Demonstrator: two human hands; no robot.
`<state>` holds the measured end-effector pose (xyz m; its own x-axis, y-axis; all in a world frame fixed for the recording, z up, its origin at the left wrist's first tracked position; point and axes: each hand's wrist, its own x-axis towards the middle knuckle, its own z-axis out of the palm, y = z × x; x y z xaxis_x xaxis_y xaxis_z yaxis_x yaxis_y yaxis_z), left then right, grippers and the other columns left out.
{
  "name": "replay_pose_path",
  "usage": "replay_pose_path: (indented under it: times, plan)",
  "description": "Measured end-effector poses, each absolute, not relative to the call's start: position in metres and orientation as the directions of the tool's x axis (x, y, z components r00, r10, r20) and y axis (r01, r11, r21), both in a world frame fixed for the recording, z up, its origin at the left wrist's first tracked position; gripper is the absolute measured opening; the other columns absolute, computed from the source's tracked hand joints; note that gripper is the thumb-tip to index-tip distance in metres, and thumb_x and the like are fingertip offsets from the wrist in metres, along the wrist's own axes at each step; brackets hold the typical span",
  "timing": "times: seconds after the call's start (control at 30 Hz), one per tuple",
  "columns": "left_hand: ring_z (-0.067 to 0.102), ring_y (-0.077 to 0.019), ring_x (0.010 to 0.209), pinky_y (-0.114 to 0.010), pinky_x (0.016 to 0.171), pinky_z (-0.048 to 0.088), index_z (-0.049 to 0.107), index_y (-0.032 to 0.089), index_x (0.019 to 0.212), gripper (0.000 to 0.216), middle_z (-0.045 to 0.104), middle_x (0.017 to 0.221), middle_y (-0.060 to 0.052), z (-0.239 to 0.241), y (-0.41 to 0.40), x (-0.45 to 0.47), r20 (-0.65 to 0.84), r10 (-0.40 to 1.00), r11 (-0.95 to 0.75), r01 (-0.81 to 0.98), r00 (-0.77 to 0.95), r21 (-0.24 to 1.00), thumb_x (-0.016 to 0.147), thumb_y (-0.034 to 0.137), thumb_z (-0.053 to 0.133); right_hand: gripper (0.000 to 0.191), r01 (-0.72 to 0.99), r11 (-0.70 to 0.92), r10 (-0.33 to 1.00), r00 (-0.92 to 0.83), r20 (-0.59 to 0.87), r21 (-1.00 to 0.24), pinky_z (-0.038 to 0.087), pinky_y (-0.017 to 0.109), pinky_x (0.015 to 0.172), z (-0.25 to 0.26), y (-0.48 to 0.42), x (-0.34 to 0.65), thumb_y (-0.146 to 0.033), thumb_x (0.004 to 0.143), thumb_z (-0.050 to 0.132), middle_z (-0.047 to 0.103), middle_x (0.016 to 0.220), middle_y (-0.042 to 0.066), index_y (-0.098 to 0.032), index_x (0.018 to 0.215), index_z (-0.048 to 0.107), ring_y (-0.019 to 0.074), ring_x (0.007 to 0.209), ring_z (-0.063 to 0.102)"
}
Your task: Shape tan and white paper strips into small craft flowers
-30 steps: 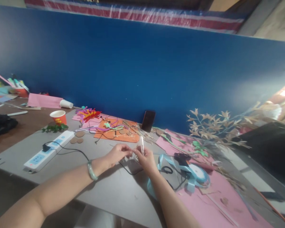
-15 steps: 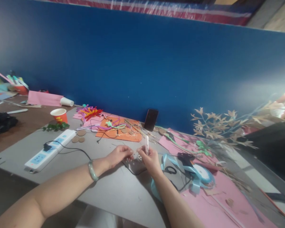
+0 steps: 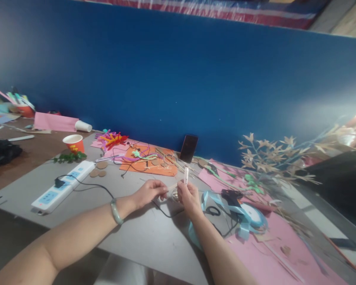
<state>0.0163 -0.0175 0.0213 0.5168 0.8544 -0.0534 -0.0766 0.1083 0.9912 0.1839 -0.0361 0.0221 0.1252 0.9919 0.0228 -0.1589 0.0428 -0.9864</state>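
Note:
My left hand (image 3: 150,192), with a green bangle on its wrist, is closed in a pinch on a thin pale strand (image 3: 172,186) that runs across to my right hand. My right hand (image 3: 188,196) is closed around a slim white stick-like tool (image 3: 186,175) that points upward, and a small coil of pale cord (image 3: 174,194) sits between the two hands. Both hands hover just above the grey table (image 3: 142,233), close together. A black cable (image 3: 163,211) lies on the table under them.
A light blue ribbon roll (image 3: 250,217) and pink paper (image 3: 273,253) lie to the right, with dried tan branches (image 3: 273,158) behind. A phone (image 3: 188,148) leans on the blue wall. Orange paper with pipe cleaners (image 3: 145,162), a white power strip (image 3: 62,186) and a red cup (image 3: 73,143) lie left.
The hands have stayed together over the table, the right hand with the white tool shifting slightly right and tilting it. The view has drifted a little.

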Motion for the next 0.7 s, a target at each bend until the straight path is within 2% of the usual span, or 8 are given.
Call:
replay_pose_path:
  times: [0.23, 0.5, 0.6, 0.7]
  plan:
    - [0.052, -0.0094, 0.056, -0.023, 0.058, 0.041, 0.06, 0.012, 0.07, 0.028, 0.061, 0.063, -0.003, 0.014, -0.013, 0.015, -0.094, 0.847, 0.169, -0.096, 0.522, 0.981, 0.067, 0.038, 0.071, 0.032, -0.016, 0.125, 0.977, 0.175, 0.121, -0.992, 0.022, 0.017, 0.034, 0.017, -0.035, 0.19, -0.043, 0.076, 0.061, 0.034, 0.043, -0.009, -0.019, 0.061, 0.046, 0.0051, 0.036, 0.028]
    - [0.053, -0.0087, 0.056, -0.023, 0.058, 0.041, 0.06, 0.012, 0.07, 0.027, 0.061, 0.065, -0.003, 0.021, -0.014, 0.014, -0.104, 0.874, 0.221, -0.198, 0.474, 0.955, 0.067, 0.037, 0.071, 0.038, -0.002, 0.047, 0.988, 0.149, 0.047, -0.999, 0.02, 0.019, 0.036, 0.022, -0.038, 0.184, -0.056, 0.079, 0.055, 0.031, 0.045, -0.01, -0.019, 0.072, 0.052, 0.0058, 0.037, 0.024]
    - [0.053, -0.0096, 0.057, -0.023, 0.058, 0.041, 0.061, 0.012, 0.07, 0.029, 0.06, 0.065, -0.002, 0.023, -0.016, 0.014, -0.082, 0.897, 0.183, -0.195, 0.433, 0.964, 0.067, 0.039, 0.071, 0.04, 0.183, 0.064, 0.994, 0.073, 0.079, -0.981, 0.025, 0.02, 0.04, 0.024, -0.041, 0.18, -0.057, 0.077, 0.057, 0.039, 0.049, -0.007, -0.019, 0.068, 0.051, 0.0083, 0.043, 0.033]
    - [0.051, -0.0092, 0.055, -0.022, 0.055, 0.039, 0.06, 0.012, 0.069, 0.03, 0.057, 0.06, 0.0, 0.021, -0.017, 0.016, -0.042, 0.92, 0.113, -0.16, 0.389, 0.981, 0.068, 0.04, 0.07, 0.039, 0.409, 0.143, 0.99, -0.045, 0.137, -0.901, 0.032, 0.022, 0.049, 0.025, -0.044, 0.176, -0.055, 0.082, 0.051, 0.047, 0.056, -0.004, -0.019, 0.067, 0.053, 0.0118, 0.053, 0.042]
